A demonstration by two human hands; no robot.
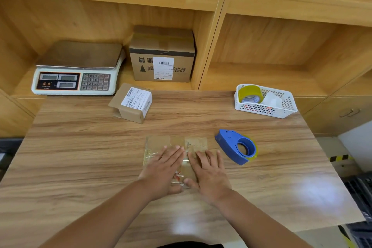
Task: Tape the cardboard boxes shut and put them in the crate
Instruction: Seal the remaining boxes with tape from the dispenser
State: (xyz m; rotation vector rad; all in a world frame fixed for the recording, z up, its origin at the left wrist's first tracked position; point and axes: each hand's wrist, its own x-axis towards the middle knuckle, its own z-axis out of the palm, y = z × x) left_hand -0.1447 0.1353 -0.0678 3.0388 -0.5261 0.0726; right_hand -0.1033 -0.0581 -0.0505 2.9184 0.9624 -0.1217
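A small flat cardboard box [171,144] covered in glossy clear tape lies on the wooden table in front of me. My left hand [164,171] and my right hand [208,175] press flat on its top, fingers straight, side by side. A blue tape dispenser [234,147] with a yellowish roll lies on the table just right of the box. Another small cardboard box [130,102] with a white label sits further back on the left, one end flap open. A larger labelled cardboard box [162,54] stands on the shelf behind. No crate can be identified in view.
An electronic scale [78,70] sits on the shelf at the back left. A white plastic basket [265,109] holding a tape roll [250,94] stands at the back right of the table. Wooden shelving rises behind. The table's right edge drops to the floor.
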